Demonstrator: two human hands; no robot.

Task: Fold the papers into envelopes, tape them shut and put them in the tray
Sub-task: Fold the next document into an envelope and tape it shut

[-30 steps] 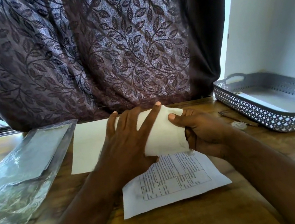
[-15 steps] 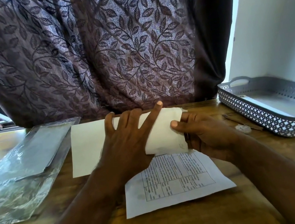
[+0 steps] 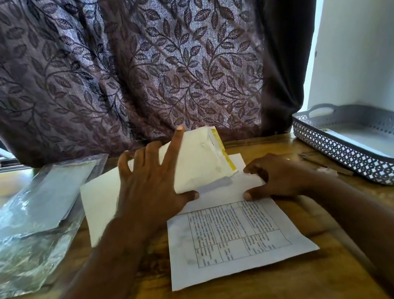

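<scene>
My left hand [image 3: 149, 183] grips a cream envelope [image 3: 200, 161] with a yellow strip along its right edge, lifted and tilted above the table. Thumb below and fingers spread over its face hold it. My right hand [image 3: 273, 175] presses its fingertips on a white sheet [image 3: 224, 191] lying under the envelope. A printed paper with a table grid [image 3: 234, 237] lies on the wood nearer to me. Another blank white sheet [image 3: 101, 204] lies at the left, under my left hand. The grey perforated tray [image 3: 364, 160] stands at the right.
A crumpled clear plastic sleeve with sheets inside [image 3: 28, 224] covers the table's left side. A thin pen-like tool [image 3: 323, 162] lies between my right hand and the tray. A patterned curtain [image 3: 125, 70] hangs right behind the table; a white wall stands at right.
My left hand has lifted the envelope off the table and tilted it up, showing its yellow strip. My right hand let go of it and dropped onto the white sheet.
</scene>
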